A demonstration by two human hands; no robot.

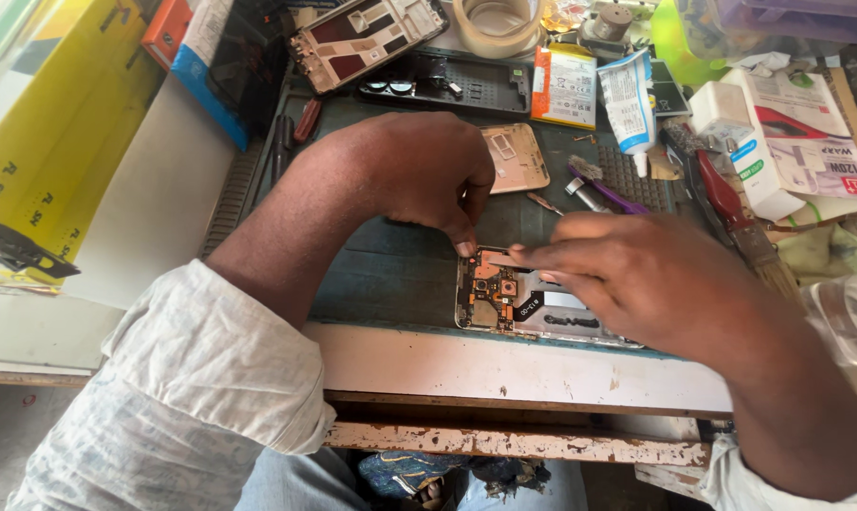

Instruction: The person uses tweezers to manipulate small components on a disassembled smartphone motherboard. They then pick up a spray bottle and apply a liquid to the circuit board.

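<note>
Your left hand point(419, 175) pins the top corner of the opened phone point(532, 308) with clenched fingertips, at the near edge of the green mat point(400, 270). Your right hand point(636, 279) pinches a thin tool point(509, 261) over its circuit board.

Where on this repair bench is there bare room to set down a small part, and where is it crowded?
Free: the dark mat between the left hand and the bench's front edge, left of the opened phone; also the white surface beside the yellow box. Crowded: the back, around the glue tube, battery, and brush.
</note>
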